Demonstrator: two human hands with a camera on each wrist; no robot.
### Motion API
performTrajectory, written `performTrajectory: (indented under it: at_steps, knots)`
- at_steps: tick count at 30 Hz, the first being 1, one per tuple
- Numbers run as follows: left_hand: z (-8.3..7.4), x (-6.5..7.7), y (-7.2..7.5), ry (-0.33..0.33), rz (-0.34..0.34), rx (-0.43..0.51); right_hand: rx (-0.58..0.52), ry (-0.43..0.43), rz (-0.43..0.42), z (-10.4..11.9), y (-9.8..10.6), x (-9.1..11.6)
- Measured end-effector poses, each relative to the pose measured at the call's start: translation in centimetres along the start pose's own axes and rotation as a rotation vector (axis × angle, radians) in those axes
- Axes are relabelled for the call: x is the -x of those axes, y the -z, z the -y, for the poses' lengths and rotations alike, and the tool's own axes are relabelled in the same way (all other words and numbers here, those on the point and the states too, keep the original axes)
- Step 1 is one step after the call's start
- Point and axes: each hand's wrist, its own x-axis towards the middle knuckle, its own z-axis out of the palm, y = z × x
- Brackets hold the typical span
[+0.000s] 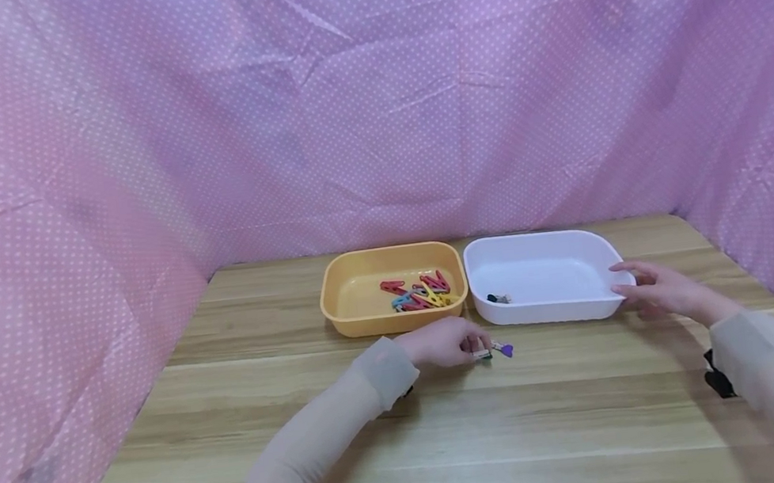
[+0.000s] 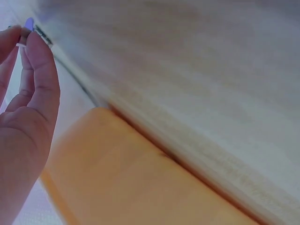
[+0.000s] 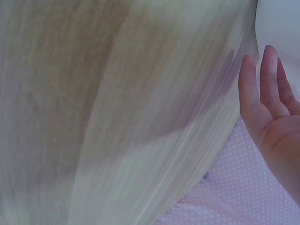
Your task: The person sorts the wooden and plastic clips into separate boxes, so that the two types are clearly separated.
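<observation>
My left hand (image 1: 444, 342) is low over the table in front of the gap between the two bins. Its thumb and fingertip pinch a small clip (image 1: 482, 356) with a dark green end. Just beyond the fingertips is another small clip with a purple heart (image 1: 507, 350), which also shows past the fingers in the left wrist view. On the right, my right hand (image 1: 672, 292) has its fingertips at the right end of the white bin (image 1: 546, 313). Its fingers (image 3: 269, 77) look nearly straight in the right wrist view, close to the bin's wall.
A yellow bin (image 1: 368, 326) stands to the left of the white one and holds several red, blue and yellow clothespins (image 1: 429, 296). Small dark and pale clips (image 1: 499, 299) lie in the white bin's near left corner. Pink dotted cloth (image 1: 373, 115) hangs behind the wooden table (image 1: 523, 433).
</observation>
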Motion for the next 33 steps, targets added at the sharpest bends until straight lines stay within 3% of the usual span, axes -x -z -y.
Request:
performTrajectory:
  at_steps: [7, 12, 23, 33]
  knots:
    - [0.0, 0.4, 0.4, 0.023, -0.074, 0.172, -0.03, -0.002, 0.006, 0.1, -0.1, -0.2]
    - [0.0, 0.5, 0.6, 0.042, -0.131, 0.257, 0.015, -0.006, 0.012, 0.0, 0.1, -0.2]
    - [-0.1, 0.8, 1.1, -0.031, -0.245, 0.335, -0.004, -0.003, 0.01, -0.1, -0.1, 0.0]
    - [-0.6, 0.8, 1.9, -0.012, -0.277, 0.364, 0.041, -0.001, -0.004, 0.3, 0.1, -0.2]
